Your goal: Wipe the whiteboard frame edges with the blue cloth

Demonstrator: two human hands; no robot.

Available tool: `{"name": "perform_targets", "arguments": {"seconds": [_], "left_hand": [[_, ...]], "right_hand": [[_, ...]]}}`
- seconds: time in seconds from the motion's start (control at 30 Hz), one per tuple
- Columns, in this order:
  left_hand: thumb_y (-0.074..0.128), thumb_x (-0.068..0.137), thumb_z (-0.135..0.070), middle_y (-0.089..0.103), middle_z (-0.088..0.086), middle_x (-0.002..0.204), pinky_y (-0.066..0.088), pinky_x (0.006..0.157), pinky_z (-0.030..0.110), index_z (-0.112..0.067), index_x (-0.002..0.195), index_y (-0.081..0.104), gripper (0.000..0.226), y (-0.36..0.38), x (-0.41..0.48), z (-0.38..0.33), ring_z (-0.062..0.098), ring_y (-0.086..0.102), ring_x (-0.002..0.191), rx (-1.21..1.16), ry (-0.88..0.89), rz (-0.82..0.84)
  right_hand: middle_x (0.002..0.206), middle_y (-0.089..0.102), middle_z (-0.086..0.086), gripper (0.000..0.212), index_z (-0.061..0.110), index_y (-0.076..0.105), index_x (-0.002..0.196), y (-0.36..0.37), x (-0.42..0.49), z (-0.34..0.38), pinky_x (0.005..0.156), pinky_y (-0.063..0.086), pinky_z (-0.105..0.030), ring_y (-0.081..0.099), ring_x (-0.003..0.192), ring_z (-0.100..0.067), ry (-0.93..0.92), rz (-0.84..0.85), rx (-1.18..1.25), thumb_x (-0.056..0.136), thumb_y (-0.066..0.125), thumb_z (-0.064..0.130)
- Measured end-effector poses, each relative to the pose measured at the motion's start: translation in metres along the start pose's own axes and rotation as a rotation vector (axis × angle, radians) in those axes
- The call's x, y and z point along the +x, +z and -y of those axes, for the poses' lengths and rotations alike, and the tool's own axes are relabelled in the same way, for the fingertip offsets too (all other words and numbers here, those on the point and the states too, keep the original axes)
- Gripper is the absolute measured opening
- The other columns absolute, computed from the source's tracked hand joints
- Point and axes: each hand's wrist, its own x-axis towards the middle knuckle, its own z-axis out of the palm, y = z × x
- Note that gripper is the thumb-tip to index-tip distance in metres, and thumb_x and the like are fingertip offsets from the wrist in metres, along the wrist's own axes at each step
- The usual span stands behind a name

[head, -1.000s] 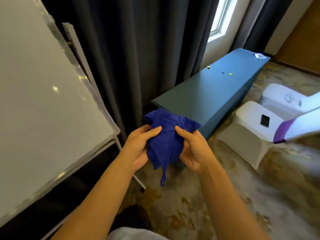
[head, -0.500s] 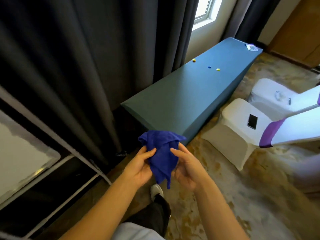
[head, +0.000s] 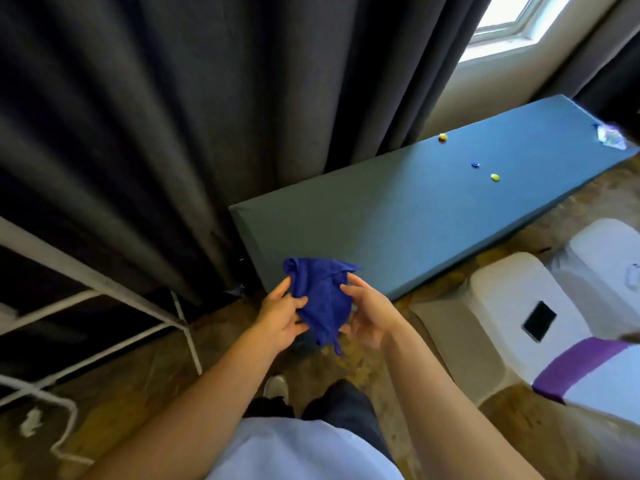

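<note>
A crumpled blue cloth hangs between both hands in the middle of the view. My left hand grips its left side with thumb and fingers. My right hand holds its right side, fingers curled around the fabric. A loose corner dangles below. Only the white metal stand of the whiteboard shows at the left edge; the board surface is out of view.
Dark grey curtains fill the upper left. A long table with a teal cover carries small coloured pieces. White-covered chairs stand at the right, one with a black phone. A white cable lies on the patterned floor.
The view has swung right and downward, so the whiteboard surface has left the frame. Both hands kept hold of the cloth and shifted their grip on it.
</note>
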Motion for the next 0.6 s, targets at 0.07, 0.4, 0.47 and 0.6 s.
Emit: {"name": "perform_targets", "arguments": {"seconds": [0.07,0.4,0.47,0.6], "left_hand": [[0.046,0.089,0.010,0.068,0.007,0.123,0.058,0.065,0.044,-0.030,0.125,0.058,0.055,0.013,0.014,0.007,0.030,0.069,0.097,-0.065,0.027,-0.024],[0.055,0.091,-0.001,0.055,0.003,0.131,0.046,0.097,0.052,-0.036,0.132,0.049,0.054,0.061,0.019,0.020,0.032,0.053,0.120,-0.084,0.052,-0.463],[0.055,0.092,-0.001,0.060,0.002,0.124,0.050,0.090,0.049,-0.034,0.129,0.052,0.050,0.068,0.014,0.020,0.029,0.059,0.112,-0.078,0.100,-0.507],[0.057,0.091,-0.004,0.063,-0.005,0.104,0.051,0.072,0.040,-0.033,0.126,0.056,0.045,0.088,0.001,0.000,0.022,0.063,0.094,0.064,0.208,-0.579]], "right_hand": [[0.122,0.069,-0.007,0.036,0.025,0.059,0.128,-0.010,0.018,0.011,0.073,0.059,-0.044,0.070,0.103,-0.030,0.024,-0.002,-0.029,0.095,0.053,0.010],[0.114,0.067,-0.002,0.027,0.026,0.059,0.119,-0.069,0.076,0.067,0.072,0.055,-0.038,0.068,0.098,-0.027,0.248,0.077,-0.406,0.095,0.049,0.017],[0.113,0.067,0.000,0.023,0.026,0.061,0.114,-0.074,0.079,0.082,0.079,0.056,-0.041,0.067,0.100,-0.028,0.249,0.107,-0.483,0.095,0.049,0.020],[0.113,0.067,-0.001,0.024,0.025,0.064,0.110,-0.053,0.077,0.118,0.073,0.056,-0.037,0.067,0.097,-0.026,0.176,0.202,-0.692,0.095,0.045,0.019]]}}
